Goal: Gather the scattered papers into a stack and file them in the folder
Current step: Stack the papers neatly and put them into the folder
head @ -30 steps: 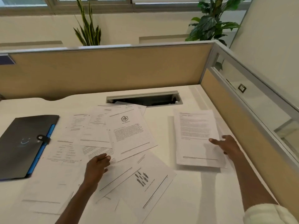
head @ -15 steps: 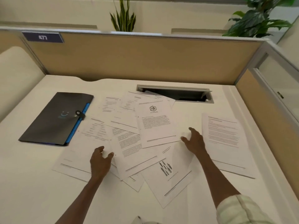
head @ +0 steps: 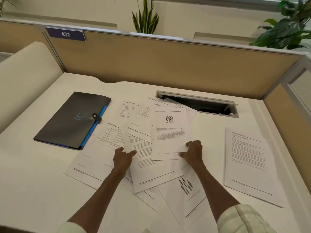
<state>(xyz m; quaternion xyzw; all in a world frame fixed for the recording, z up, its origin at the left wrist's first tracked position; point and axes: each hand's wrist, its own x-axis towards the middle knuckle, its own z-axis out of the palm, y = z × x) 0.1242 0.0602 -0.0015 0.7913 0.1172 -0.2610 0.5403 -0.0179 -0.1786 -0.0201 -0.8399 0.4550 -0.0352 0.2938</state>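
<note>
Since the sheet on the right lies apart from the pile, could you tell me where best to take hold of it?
Take the lone sheet by its near left corner, coming from the left with the right hand. It lies flat on the desk, so it probably needs sliding or lifting at an edge. That corner is bare and closest to the pile.

Illumination is bright, even and diffuse. Shadows are faint: soft grey edges lie under the scattered white printed paper sheets [head: 158, 167] and along the two bare forearms. The white laminate worktop [head: 33, 190] runs near overexposure, reducing contrast with the sheets. The matte black folder [head: 72, 120] shows a mild sheen. Wide-angle distortion bows the tan partition panel [head: 168, 64]. Fine print is unresolved.
</note>
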